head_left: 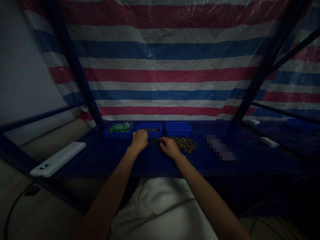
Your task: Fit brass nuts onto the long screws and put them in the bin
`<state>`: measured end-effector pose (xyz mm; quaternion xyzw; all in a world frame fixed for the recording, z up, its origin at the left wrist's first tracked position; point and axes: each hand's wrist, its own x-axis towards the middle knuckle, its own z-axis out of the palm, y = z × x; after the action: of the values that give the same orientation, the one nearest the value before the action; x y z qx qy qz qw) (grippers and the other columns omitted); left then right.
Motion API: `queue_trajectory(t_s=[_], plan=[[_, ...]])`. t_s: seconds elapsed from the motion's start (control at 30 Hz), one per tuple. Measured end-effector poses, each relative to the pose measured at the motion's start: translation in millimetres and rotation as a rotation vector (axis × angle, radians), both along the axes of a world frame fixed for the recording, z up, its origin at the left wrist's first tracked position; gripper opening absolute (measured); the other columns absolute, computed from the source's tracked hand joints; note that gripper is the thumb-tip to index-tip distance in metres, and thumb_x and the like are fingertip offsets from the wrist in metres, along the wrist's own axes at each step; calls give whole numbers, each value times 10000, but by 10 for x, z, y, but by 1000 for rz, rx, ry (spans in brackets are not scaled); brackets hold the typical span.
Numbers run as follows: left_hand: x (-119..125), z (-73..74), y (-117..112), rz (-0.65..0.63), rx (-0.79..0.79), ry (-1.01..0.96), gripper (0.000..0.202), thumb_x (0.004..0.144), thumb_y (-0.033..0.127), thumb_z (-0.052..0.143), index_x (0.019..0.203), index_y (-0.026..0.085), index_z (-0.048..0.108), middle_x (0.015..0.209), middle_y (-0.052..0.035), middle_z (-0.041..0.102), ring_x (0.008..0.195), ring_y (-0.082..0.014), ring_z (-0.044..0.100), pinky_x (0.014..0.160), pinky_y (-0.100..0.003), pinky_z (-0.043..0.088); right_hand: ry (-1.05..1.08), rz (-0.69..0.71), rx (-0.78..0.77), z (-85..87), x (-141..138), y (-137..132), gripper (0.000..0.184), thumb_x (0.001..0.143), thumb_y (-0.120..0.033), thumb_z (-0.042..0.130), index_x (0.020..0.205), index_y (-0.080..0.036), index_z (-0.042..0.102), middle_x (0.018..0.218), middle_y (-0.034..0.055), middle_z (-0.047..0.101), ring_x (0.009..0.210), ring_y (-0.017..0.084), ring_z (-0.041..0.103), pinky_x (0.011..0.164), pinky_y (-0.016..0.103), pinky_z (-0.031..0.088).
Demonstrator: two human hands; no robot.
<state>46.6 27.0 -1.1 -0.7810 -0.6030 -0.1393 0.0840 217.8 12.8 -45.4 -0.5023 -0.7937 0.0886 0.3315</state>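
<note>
My left hand (140, 140) is at the front left of the middle blue bin (155, 135), its fingers curled together; whatever they hold is hidden. Inside that bin lie small metal pieces (152, 130) that look like screws. My right hand (170, 147) rests low over the table, fingers bent in towards a small group of dark screw-like pieces (154, 142); what is between its fingertips is too small to make out. Right beside and behind it spreads a pile of brassy small metal parts (186, 144).
A blue bin (118, 135) with green-and-white packets (120, 127) stands left, another blue bin (178, 134) right. On the blue table (155, 166) lie a long white device (60, 158), a blurred-out object (220, 147) and a small white block (269, 142). Blue frame posts (75, 66) flank a striped sheet (160, 75).
</note>
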Motion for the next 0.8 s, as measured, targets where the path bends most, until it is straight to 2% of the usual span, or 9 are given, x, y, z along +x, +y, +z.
queue_trajectory(t_s=[0.13, 0.23, 0.33, 0.4, 0.5, 0.57, 0.67, 0.73, 0.8], plan=[[-16, -51, 29, 44, 66, -138, 188, 789, 145, 411, 805, 143, 598, 928, -147, 607, 931, -272, 530, 812, -421, 351, -16, 9, -12, 9, 1, -4, 243, 803, -170, 461, 995, -186, 611, 963, 56, 664, 851, 162, 612, 777, 248, 434], [-33, -101, 97, 67, 120, -403, 122, 765, 175, 478, 744, 163, 597, 875, -113, 614, 878, -244, 550, 787, -373, 370, -22, 13, -13, 13, -1, -4, 231, 810, -179, 453, 975, -190, 614, 944, 50, 667, 837, 156, 611, 765, 242, 432], [-41, -106, 157, 66, 65, -916, 51, 705, 181, 579, 657, 166, 587, 742, -52, 606, 719, -173, 552, 709, -299, 386, -25, 18, -15, 10, 0, 0, 232, 812, -181, 457, 986, -194, 609, 948, 46, 665, 840, 150, 609, 762, 236, 427], [-39, -76, 154, 22, -91, -1386, 67, 688, 190, 615, 641, 158, 581, 676, -19, 586, 605, -119, 517, 632, -260, 382, -31, 18, -17, 8, 2, 0, 237, 811, -180, 459, 994, -191, 608, 952, 46, 665, 847, 152, 608, 763, 237, 426], [-30, -3, 64, -213, -317, -2058, 74, 741, 194, 593, 680, 158, 570, 671, 2, 573, 529, -65, 469, 541, -213, 351, -32, 16, -16, 13, 2, -9, 241, 812, -179, 453, 993, -188, 612, 964, 47, 664, 854, 152, 607, 773, 239, 425], [-19, 37, -22, -433, -338, -2337, 95, 801, 192, 535, 712, 168, 561, 687, 11, 569, 524, -47, 456, 523, -196, 341, -28, 19, -22, 20, 2, -15, 242, 811, -178, 454, 991, -186, 614, 969, 48, 663, 855, 150, 607, 780, 237, 424], [-1, 52, -98, -599, -295, -2458, 152, 858, 216, 461, 742, 185, 554, 693, 19, 556, 529, -40, 448, 528, -192, 352, -21, 20, -31, 24, 2, -20, 243, 806, -173, 462, 994, -191, 614, 965, 43, 664, 856, 145, 607, 785, 233, 424], [10, 33, -77, -514, -273, -2420, 159, 862, 218, 454, 739, 187, 550, 670, 21, 544, 507, -39, 428, 516, -192, 350, -20, 20, -29, 21, 2, -20, 242, 806, -171, 464, 995, -195, 613, 967, 42, 664, 856, 145, 607, 786, 234, 424], [18, -1, -4, -297, -268, -2345, 143, 842, 197, 481, 713, 180, 541, 625, 27, 526, 462, -34, 392, 478, -191, 325, -21, 18, -20, 17, 1, -19, 239, 809, -173, 460, 990, -195, 614, 965, 43, 664, 853, 149, 608, 782, 238, 426]])
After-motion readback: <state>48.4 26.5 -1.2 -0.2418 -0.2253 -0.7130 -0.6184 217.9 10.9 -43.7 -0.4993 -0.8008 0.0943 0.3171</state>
